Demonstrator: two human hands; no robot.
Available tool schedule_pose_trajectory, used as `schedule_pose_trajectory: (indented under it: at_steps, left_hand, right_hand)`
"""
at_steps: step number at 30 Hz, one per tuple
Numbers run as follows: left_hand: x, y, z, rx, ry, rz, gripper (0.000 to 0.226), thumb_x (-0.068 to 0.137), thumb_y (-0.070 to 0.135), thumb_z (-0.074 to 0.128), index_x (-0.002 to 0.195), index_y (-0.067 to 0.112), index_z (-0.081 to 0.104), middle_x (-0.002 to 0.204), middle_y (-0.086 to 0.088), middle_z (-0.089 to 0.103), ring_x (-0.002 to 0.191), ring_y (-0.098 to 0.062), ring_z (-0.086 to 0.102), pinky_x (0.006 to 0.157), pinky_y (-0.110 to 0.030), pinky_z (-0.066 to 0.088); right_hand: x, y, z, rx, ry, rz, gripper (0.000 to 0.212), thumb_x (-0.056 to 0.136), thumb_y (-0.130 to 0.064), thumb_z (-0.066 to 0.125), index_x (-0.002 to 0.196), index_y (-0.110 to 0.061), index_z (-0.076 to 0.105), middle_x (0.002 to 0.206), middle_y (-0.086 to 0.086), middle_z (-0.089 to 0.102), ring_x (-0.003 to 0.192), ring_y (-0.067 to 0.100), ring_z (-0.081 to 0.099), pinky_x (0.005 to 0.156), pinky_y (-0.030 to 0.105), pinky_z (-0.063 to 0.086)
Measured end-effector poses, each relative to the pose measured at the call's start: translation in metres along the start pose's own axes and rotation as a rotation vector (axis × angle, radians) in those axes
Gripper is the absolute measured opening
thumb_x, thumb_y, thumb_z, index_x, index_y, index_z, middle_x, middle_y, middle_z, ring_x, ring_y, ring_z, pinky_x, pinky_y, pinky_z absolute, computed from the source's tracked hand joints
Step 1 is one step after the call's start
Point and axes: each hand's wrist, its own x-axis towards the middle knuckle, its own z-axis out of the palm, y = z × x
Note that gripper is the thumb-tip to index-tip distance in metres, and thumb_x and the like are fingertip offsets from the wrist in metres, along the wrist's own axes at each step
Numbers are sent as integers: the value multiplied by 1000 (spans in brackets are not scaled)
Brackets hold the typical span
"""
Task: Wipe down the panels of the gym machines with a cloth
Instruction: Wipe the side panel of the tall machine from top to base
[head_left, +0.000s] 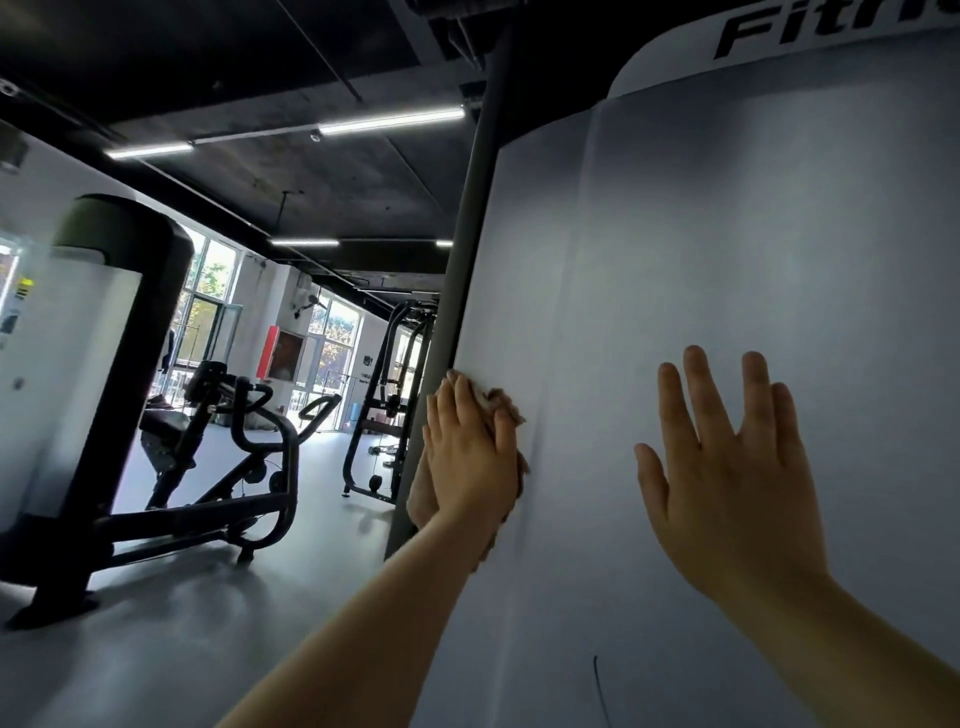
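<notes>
A black-framed seated machine (171, 457) and a cable rack (387, 395) are seen well apart across the grey floor (156, 649); nothing is interposed before the pale panel (727, 286), which is bordered by a grey post (467, 249). A brownish cloth (506, 408) is pressed against the panel's left edge under the left hand (470, 457), apparently flat-fingered over it. The right hand (727, 473) is laid open, fingers spread, on the panel.

Dim interior — window glare, fisheye edges
</notes>
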Motion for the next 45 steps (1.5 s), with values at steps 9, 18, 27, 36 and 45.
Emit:
schedule_pose_trajectory:
  at_steps: [9,18,27,36,45]
  left_hand:
    - [-15,-29,0,-43,4,60,84,76,60,9,150,20,6,158,4,6,144,-11,6,118,-31,10]
    - [-76,-22,3,-1,37,-154,91,73,61,2,149,12,13,157,-4,12,144,-18,6,116,-31,1]
    - [-22,71,8,95,-7,260,69,91,51,13,148,18,-7,158,2,-3,144,-15,-9,118,-36,-2]
    - [-103,53,21,358,-46,584,64,93,43,28,145,6,17,153,-12,21,141,-32,16,112,-56,22]
    - [-32,154,26,327,9,504,68,92,44,14,148,6,14,156,-10,13,144,-31,5,116,-49,5]
  right_hand:
    - [2,1,3,-4,19,-2,64,94,-40,23,144,-1,30,150,20,29,136,49,20,111,50,9]
    - [0,0,2,5,-33,7,64,94,-40,23,145,-2,28,152,19,26,137,47,17,112,48,5]
    - [-4,4,-1,123,23,-35,53,93,-27,27,130,4,49,138,22,47,129,40,42,108,52,26]
    - [-54,30,-16,306,-37,-52,53,101,-30,17,128,-1,52,138,19,48,129,28,34,111,39,19]
    - [-61,78,-27,266,25,288,51,95,-31,26,135,-7,45,145,15,40,134,27,29,112,44,20]
